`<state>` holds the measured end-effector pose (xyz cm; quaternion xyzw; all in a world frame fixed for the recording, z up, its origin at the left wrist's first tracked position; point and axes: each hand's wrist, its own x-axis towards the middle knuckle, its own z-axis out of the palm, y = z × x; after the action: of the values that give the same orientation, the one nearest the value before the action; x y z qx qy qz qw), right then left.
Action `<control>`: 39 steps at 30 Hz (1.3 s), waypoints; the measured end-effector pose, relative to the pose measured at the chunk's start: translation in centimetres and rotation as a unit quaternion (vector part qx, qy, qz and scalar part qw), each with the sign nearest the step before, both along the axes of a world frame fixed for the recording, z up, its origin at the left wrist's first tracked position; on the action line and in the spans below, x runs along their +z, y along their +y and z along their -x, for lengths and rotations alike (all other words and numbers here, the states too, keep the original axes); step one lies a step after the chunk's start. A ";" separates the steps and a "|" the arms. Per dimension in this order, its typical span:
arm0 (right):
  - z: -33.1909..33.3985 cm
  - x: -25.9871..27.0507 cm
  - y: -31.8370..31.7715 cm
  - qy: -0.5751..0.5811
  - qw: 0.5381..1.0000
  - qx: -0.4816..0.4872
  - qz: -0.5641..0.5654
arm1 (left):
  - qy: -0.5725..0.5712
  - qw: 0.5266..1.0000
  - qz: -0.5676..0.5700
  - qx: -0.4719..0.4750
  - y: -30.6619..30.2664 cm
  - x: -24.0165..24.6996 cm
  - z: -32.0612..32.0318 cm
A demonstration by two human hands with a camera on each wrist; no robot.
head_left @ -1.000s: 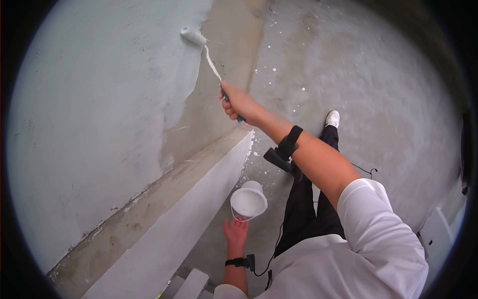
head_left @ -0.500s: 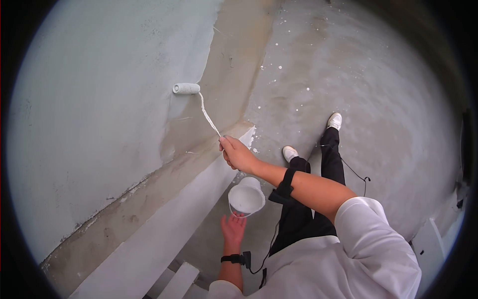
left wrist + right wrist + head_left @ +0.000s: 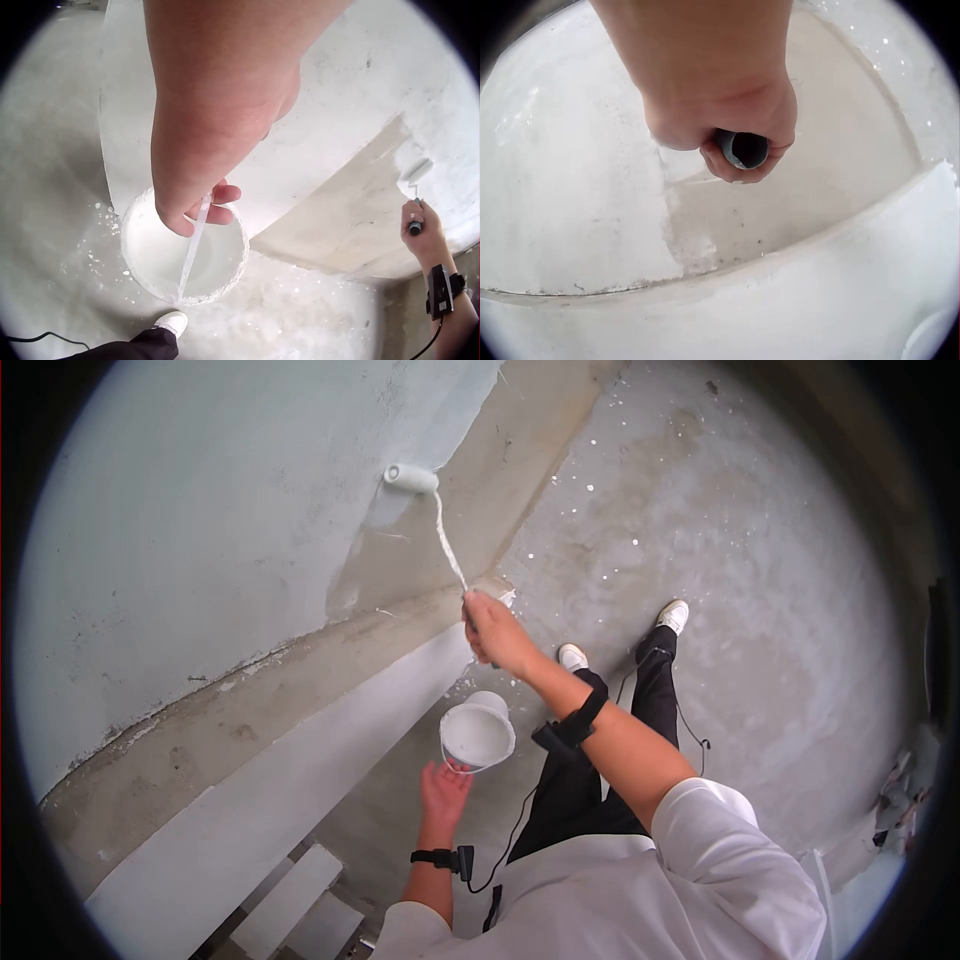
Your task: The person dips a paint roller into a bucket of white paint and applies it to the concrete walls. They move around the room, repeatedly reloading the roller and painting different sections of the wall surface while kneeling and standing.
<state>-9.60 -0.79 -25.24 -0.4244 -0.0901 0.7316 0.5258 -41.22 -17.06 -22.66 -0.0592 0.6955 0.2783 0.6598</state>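
A small paint roller (image 3: 411, 478) with a whitened sleeve lies against the wall, at the edge of its pale painted area. Gripping its handle is my right hand (image 3: 497, 632), fingers wrapped round it; the right wrist view shows the dark hollow butt of the roller handle (image 3: 726, 142) poking from the fist. Low beside the ledge, a white bucket (image 3: 489, 702) holds white paint (image 3: 476, 734). My left hand (image 3: 443, 790) is at its near rim, and in the left wrist view the fingers hook round the bucket's thin bail handle (image 3: 193, 251).
A bare brownish strip (image 3: 450, 545) of wall borders the painted part (image 3: 230, 510). Below it runs a ledge with a white face (image 3: 330, 745). Paint drops dot the grey floor (image 3: 760, 620). White blocks (image 3: 290, 895) lie at the lower left. Cables hang by my legs.
The roller has come down the wall along the painted edge, then slightly up again, leaving a fresh pale patch beneath it. The right hand moved with it. The left hand keeps the bucket near the ledge.
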 end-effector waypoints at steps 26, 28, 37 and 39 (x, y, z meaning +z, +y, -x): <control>-19.4 2.3 -1.9 -0.574 0.808 0.090 -0.097 | 0.003 0.998 -0.039 -0.039 3.6 -4.9 -3.0; -22.7 4.0 -0.6 -0.649 0.738 0.144 -0.114 | 0.018 0.998 -0.051 -0.025 3.7 -4.5 -4.3; -23.8 -1.7 -0.1 -0.563 0.806 0.140 -0.114 | 0.005 0.989 -0.085 0.121 1.5 -13.6 -7.1; -22.4 -2.4 -1.5 -0.513 0.849 0.109 -0.064 | 0.013 0.978 -0.081 0.193 0.6 -15.4 -6.2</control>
<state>12.83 -2.26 -27.62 -0.6920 -0.4399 0.4549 0.3474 -35.04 -16.47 -38.03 -0.1351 0.6546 0.4563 0.5875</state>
